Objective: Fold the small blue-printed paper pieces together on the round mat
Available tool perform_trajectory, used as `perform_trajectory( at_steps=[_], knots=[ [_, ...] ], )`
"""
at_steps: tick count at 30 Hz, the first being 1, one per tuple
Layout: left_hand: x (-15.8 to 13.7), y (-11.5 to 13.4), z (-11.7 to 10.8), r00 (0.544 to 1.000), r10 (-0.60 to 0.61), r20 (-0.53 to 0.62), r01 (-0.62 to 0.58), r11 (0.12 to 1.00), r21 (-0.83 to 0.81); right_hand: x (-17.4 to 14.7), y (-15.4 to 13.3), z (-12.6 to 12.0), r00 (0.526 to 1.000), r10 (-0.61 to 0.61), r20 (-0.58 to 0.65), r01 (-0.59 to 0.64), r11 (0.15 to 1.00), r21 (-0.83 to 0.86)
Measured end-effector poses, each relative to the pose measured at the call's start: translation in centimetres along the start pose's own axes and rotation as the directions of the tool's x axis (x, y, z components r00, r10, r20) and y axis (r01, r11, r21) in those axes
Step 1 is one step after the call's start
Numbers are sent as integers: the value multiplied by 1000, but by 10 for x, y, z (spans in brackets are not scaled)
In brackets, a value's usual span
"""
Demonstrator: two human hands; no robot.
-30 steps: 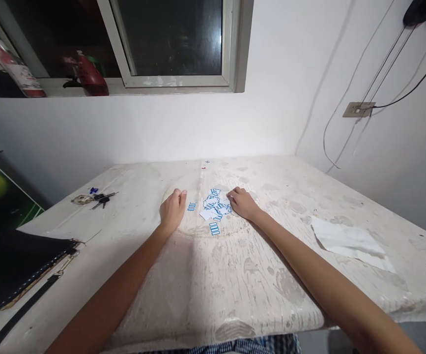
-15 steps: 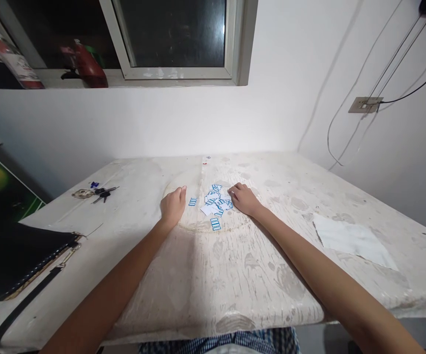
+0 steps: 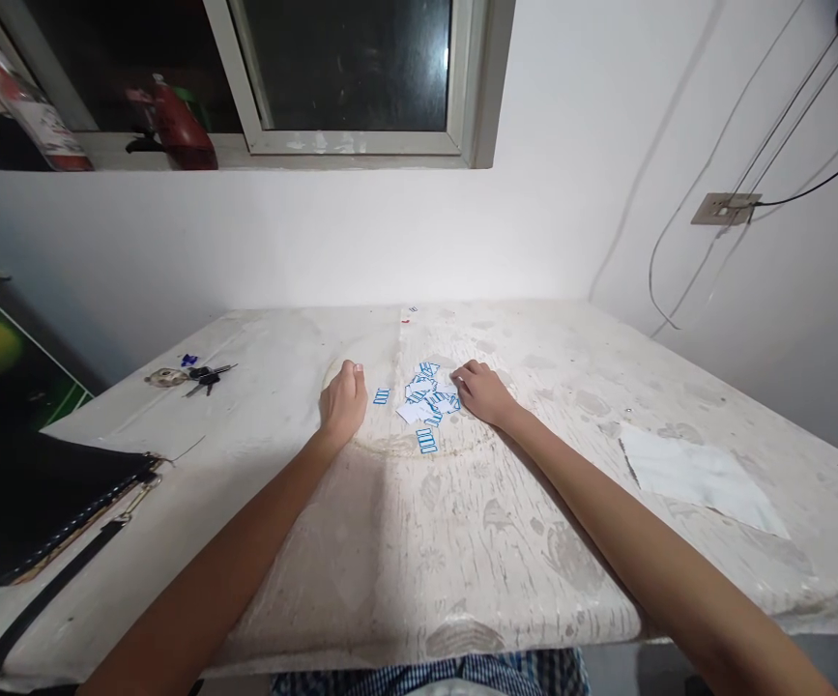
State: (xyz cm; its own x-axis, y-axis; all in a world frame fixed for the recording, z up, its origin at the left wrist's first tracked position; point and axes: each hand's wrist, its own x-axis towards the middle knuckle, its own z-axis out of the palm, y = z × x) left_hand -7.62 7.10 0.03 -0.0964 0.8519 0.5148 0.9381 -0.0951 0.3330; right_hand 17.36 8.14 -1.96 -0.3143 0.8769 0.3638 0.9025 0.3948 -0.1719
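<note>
A loose pile of small white paper pieces with blue printed bars (image 3: 429, 396) lies on the table between my hands. My left hand (image 3: 344, 401) rests left of it, curled closed with the thumb side up; whatever may be inside is hidden. Between that hand and the pile lies a single blue-barred paper piece (image 3: 382, 396). Another blue-barred piece (image 3: 426, 441) lies just in front of the pile. At the pile's right edge, my right hand (image 3: 482, 391) has its fingers bent and pressed together, the tips close to the papers. What they pinch, if anything, is too small to tell.
The table (image 3: 505, 541) has a pale plastic-like cover. Keys (image 3: 205, 377) lie at the left behind a black bag (image 3: 48, 503) with a strap. A white cloth or sheet (image 3: 701, 478) lies at the right. Bottles (image 3: 181, 126) stand on the window sill.
My left hand has turned slightly, its knuckles now more upright. The right hand stays at the pile's edge. The papers look the same; the whole view has shifted a little.
</note>
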Motion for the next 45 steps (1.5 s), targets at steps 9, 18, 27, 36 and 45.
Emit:
perform_trajectory(
  at_steps=[9,18,27,36,45],
  knots=[
    [-2,-1,1,998,56,-16,-58,989,-134,-1,-1,0,1000,-11,-9,10,1000,-20],
    [-4,0,1,996,66,-52,-74,985,-153,-1,0,1,1000,-9,-14,9,1000,-26],
    [-1,-3,4,989,144,-35,-148,974,-173,0,0,1,1000,-10,-11,10,1000,-26],
    [-3,-4,5,985,161,-55,-168,968,-185,0,0,1,1000,-4,-5,4,1000,-22],
    [-4,-1,2,992,121,-40,-125,984,-131,-1,-1,0,1000,-11,-6,11,1000,-22]
  ],
)
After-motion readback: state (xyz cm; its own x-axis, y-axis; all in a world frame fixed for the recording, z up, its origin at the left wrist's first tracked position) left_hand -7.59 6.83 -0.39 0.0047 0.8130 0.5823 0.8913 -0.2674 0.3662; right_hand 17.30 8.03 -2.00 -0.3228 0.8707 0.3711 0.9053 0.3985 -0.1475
